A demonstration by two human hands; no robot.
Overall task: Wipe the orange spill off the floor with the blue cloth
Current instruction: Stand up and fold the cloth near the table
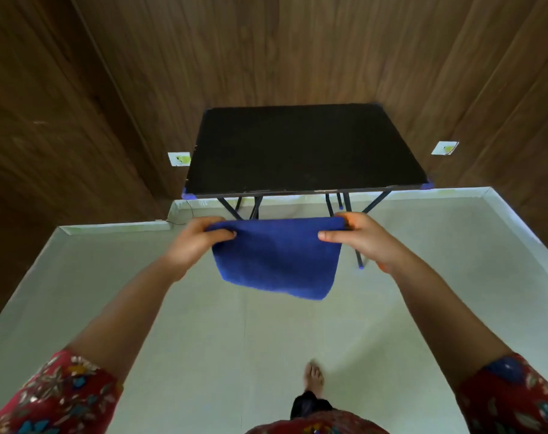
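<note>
A blue cloth [275, 258] hangs folded in the air above the pale floor [203, 339], held by its top edge. My left hand [197, 239] pinches its left corner and my right hand [360, 238] pinches its right corner, thumbs on the near side. A small patch of orange [381, 267] shows on the floor just under my right wrist; most of it is hidden by the arm. The cloth is well above the floor and touches nothing else.
A small black folding table [304, 148] with blue corner caps stands just beyond the cloth, its dark legs [358, 255] reaching the floor near the orange patch. Brown wood-panel walls [78, 120] enclose the space. My bare foot [313, 379] is on the floor below.
</note>
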